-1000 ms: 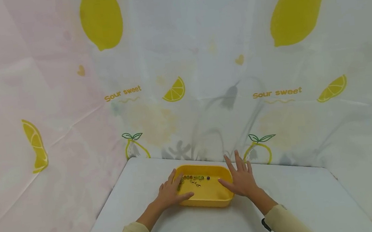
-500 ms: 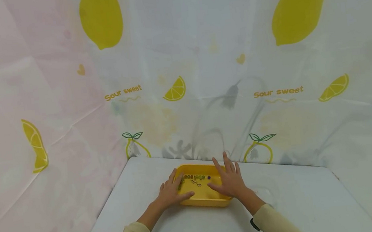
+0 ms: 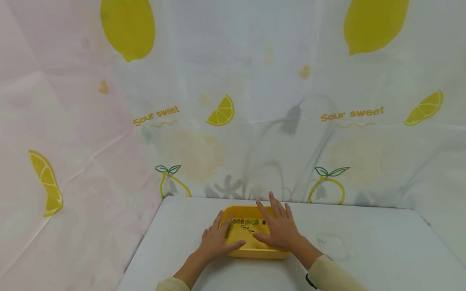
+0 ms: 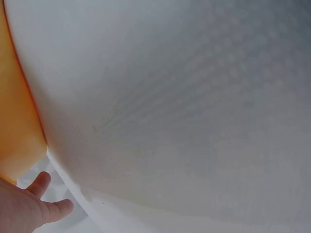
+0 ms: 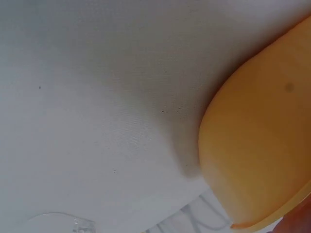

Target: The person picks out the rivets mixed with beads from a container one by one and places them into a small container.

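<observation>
A shallow yellow tray (image 3: 257, 254) sits on the white table. Inside it, a row of greenish and amber marbles (image 3: 239, 221) runs along the far side, with one dark marble (image 3: 264, 222) to its right. Several small shiny pieces (image 3: 247, 228) lie nearer the middle. My left hand (image 3: 216, 241), fingers spread, is at the tray's left end and hides part of that rim. My right hand (image 3: 282, 229) reaches over the right end with straight, spread fingers, its thumb above the tray floor. Neither hand grips anything. In the right wrist view the tray's wall (image 5: 252, 136) fills the right side.
To the right of the tray, a clear, flat-looking object (image 3: 334, 247) lies on the white table (image 3: 378, 253). Behind the table hangs a lemon-print cloth (image 3: 259, 157), which also covers the left side.
My right hand has moved left, from the tray's right edge to over its right part. The clear object on the right shows more plainly. My left hand stays at the left end.
</observation>
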{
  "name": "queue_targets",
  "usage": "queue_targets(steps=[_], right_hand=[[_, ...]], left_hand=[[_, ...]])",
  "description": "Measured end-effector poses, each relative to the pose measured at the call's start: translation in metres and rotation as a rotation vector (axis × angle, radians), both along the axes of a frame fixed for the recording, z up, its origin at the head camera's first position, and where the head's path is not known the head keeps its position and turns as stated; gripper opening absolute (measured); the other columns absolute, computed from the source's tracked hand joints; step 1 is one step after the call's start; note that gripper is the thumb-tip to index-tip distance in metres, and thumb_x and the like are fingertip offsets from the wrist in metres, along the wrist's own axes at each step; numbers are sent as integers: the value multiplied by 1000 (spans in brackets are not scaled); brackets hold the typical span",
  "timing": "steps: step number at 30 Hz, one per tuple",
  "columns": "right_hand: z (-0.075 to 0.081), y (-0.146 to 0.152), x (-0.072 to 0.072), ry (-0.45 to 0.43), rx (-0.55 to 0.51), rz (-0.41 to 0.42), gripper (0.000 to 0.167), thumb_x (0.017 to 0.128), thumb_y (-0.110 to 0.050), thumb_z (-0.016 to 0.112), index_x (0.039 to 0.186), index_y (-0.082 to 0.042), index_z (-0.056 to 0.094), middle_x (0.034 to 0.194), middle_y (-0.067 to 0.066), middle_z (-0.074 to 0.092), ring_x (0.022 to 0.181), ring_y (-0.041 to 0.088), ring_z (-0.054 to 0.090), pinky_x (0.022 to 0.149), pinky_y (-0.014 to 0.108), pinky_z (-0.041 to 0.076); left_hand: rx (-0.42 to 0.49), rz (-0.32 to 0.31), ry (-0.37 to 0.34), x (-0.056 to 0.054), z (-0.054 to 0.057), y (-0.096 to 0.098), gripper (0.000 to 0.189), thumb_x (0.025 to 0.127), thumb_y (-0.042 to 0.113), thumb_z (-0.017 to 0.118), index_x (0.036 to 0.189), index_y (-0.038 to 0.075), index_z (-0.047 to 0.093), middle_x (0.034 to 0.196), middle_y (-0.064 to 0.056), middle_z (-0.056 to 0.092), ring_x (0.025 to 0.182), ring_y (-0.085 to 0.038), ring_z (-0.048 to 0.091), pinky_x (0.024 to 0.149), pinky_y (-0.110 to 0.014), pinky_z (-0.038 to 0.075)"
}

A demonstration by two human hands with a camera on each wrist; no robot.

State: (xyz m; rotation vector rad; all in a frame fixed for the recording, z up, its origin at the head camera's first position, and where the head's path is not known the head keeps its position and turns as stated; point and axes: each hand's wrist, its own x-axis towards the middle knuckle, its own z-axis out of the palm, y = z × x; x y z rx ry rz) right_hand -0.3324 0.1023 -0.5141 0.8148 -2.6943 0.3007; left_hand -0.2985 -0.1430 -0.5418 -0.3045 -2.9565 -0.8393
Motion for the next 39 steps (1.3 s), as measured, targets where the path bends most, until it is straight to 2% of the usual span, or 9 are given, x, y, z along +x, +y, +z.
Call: queue_targets(steps=[7, 11, 20, 24, 29, 34, 39], right_hand=[[-4, -7, -1, -26, 12, -9, 96, 85, -67, 61, 159, -21, 21, 165, 23, 3, 144, 45, 28, 114, 67, 19], [-6, -9, -2, -51, 20, -15, 96, 86, -67, 59, 160, -22, 18, 166, 20, -1, 146, 44, 25, 115, 67, 17], [-8, -14, -4, -78, 31, -22, 95, 87, -67, 58, 160, -22, 17, 166, 21, -1, 146, 44, 26, 114, 66, 20], [-5, -18, -1, -99, -8, 6, 94, 87, -63, 62, 159, -19, 21, 165, 23, 2, 144, 45, 28, 113, 67, 22], [-5, -20, 0, -84, -84, 57, 91, 86, -54, 70, 157, -15, 29, 162, 27, 15, 138, 46, 36, 109, 65, 30], [-9, -23, -2, -10, -127, 97, 85, 83, -48, 76, 150, -11, 40, 154, 26, 31, 133, 44, 44, 104, 63, 38], [-13, -25, -8, 40, -172, 116, 71, 82, -38, 81, 139, -8, 52, 135, 17, 54, 120, 35, 56, 99, 54, 47]], left_hand=[[-25, -13, 16, 1, 0, 2, 93, 82, 70, 62, 153, 16, 37, 164, -17, 18, 134, -47, 44, 106, -70, 30], [-3, -20, 11, 2, 2, 4, 94, 81, 70, 63, 153, 15, 37, 164, -17, 19, 135, -47, 43, 106, -72, 29], [-11, -10, 15, 3, 2, 2, 91, 83, 69, 62, 154, 17, 37, 164, -16, 17, 137, -46, 42, 107, -72, 28], [-11, -11, 21, 4, 4, 0, 91, 83, 67, 64, 153, 14, 38, 164, -18, 19, 134, -48, 44, 105, -72, 29], [-3, -9, 19, 4, 5, 0, 91, 83, 67, 63, 152, 14, 38, 163, -19, 20, 133, -49, 43, 105, -72, 29], [-5, -9, 28, 4, 4, 0, 91, 82, 67, 64, 152, 14, 39, 163, -18, 20, 133, -49, 43, 105, -72, 30], [-8, -8, 24, 3, 6, 0, 91, 82, 68, 63, 152, 15, 40, 164, -17, 19, 134, -49, 42, 107, -71, 28]])
